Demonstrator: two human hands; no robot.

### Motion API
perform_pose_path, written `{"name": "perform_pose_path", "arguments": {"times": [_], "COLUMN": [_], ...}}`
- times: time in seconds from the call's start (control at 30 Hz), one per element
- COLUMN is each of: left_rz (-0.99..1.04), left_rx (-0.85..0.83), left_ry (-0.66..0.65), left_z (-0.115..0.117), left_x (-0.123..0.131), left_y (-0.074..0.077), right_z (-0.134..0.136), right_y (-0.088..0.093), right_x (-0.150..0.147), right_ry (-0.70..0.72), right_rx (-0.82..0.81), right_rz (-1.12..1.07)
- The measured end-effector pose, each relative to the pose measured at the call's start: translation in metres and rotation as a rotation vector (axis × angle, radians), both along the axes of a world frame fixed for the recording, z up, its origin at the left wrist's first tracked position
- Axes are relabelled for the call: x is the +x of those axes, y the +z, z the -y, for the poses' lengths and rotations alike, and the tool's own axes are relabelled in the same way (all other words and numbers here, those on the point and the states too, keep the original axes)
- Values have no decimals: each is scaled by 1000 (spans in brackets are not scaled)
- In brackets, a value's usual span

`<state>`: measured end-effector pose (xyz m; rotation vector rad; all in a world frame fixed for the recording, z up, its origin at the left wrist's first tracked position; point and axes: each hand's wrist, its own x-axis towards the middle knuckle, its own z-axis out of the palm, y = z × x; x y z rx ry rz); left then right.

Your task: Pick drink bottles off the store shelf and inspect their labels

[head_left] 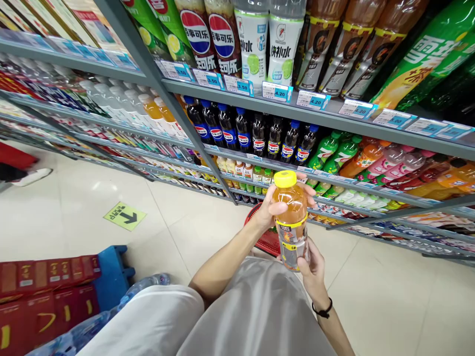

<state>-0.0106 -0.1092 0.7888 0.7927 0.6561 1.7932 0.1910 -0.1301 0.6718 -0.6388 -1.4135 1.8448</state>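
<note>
Amber bottle: the yellow-capped bottle (293, 231) is standing nearly upright in the air in front of the wearer's pale grey clothing (260, 311), with both hands supporting it.
Left grip: the left hand (265, 210) is closing around the upper part, its thumb lying across the front and its fingers showing at the far side below the yellow cap (285, 179).
Right grip: the right hand (313, 264) is holding the lower part, its thumb pressing near the base; a black band (322, 309) is circling that wrist.
Red basket: the basket (265, 244) is sitting on the pale tiled floor (193, 222) behind the bottle, partly hidden.
Upper shelf: large drink bottles are lining the grey shelf (237, 94), price tags (277, 91) running along its edge.
Shelf below: dark cola bottles (243, 131) with mostly blue caps are standing in a row.
Floor sign: a yellow-green arrow sign (125, 216) is lying flat, left of the basket.
Lower left: dark red boxes (40, 301) are resting beside a blue plastic piece (113, 274).
Far left: another person's white shoe (32, 177) is showing.
</note>
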Motion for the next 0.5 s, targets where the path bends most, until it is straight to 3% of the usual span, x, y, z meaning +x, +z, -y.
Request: {"name": "perform_pose_path", "arguments": {"times": [0.27, 0.5], "left_rz": [-337, -386], "left_rx": [78, 103], "left_ry": [112, 138], "left_z": [13, 14], "left_x": [-2, 2], "left_y": [14, 15], "right_z": [2, -4], "right_y": [-20, -22], "right_x": [0, -2], "right_ry": [-194, -222], "right_rx": [362, 422], "right_rz": [94, 134]}}
